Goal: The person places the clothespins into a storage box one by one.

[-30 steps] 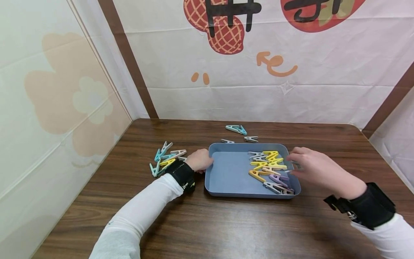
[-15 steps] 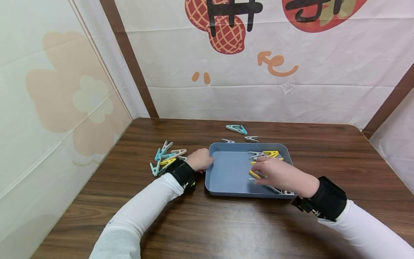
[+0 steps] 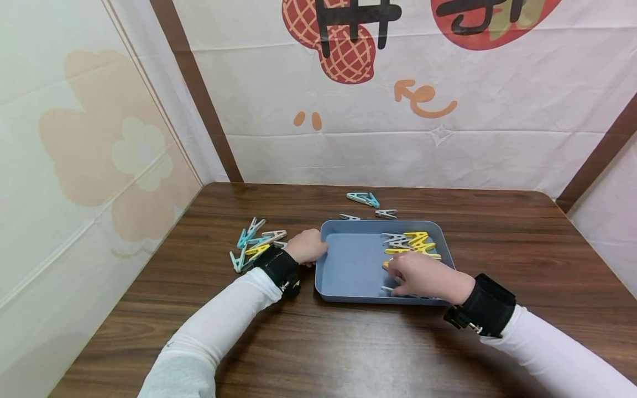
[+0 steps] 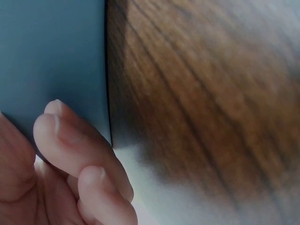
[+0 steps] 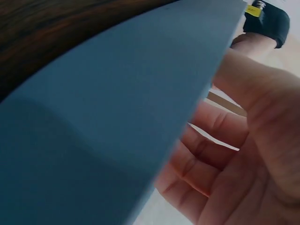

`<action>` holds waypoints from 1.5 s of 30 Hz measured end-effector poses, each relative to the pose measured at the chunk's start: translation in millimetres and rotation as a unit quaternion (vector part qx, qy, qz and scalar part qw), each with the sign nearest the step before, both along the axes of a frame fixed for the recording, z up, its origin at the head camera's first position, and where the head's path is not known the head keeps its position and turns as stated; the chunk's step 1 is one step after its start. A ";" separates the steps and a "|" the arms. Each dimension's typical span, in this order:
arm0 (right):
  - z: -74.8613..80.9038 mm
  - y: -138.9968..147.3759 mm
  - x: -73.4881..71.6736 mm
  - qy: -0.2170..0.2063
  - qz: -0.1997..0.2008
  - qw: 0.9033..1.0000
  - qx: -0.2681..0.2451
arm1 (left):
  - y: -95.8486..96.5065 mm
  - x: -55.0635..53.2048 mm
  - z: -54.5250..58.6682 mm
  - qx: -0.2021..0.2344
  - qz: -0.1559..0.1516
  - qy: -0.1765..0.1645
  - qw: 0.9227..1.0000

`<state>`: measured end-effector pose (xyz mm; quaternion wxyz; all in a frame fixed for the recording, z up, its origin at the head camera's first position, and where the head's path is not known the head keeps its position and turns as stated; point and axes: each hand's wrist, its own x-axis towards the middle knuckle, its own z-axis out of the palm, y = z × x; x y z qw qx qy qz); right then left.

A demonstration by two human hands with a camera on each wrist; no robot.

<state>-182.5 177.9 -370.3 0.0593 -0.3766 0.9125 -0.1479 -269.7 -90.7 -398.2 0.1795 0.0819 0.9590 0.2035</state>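
My left hand (image 3: 306, 246) grips the left wall of a blue-grey rectangular tray (image 3: 352, 271); in the left wrist view its curled fingers (image 4: 70, 140) lie against the tray's side. My right hand (image 3: 424, 275) is inside the tray, low over its front right part, with a pale clothespin (image 3: 386, 288) whose tip sticks out to the left of its fingers. The right fingertips are hidden behind the tray wall in the right wrist view. Yellow clothespins (image 3: 419, 237) and grey-white clothespins (image 3: 395, 239) lie behind that hand in the tray.
Left of the left hand lies a loose pile of teal, white and yellow clothespins (image 3: 243, 260). Behind the tray are a teal clothespin (image 3: 364, 199) and a grey clothespin (image 3: 386, 213), with another partly hidden by the rim. A printed cloth (image 3: 358, 160) hangs behind the table (image 3: 388, 354).
My right hand has come from beyond the tray's right edge leftward into the tray with the clothespin, then shifted slightly toward the front. My left hand and the tray have stayed put.
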 end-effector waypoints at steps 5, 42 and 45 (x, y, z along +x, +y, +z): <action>-4.0 2.7 1.1 0.026 0.000 0.999 0.027 | 0.3 1.5 1.5 0.005 -0.007 0.004 1.000; -22.2 81.6 -36.9 -0.066 -0.318 0.945 -0.038 | -0.3 -13.7 -4.8 0.000 -0.007 0.006 1.000; -25.4 83.2 -43.5 -0.101 -0.304 0.946 -0.051 | 0.1 -18.8 -3.9 -0.006 -0.007 0.010 1.000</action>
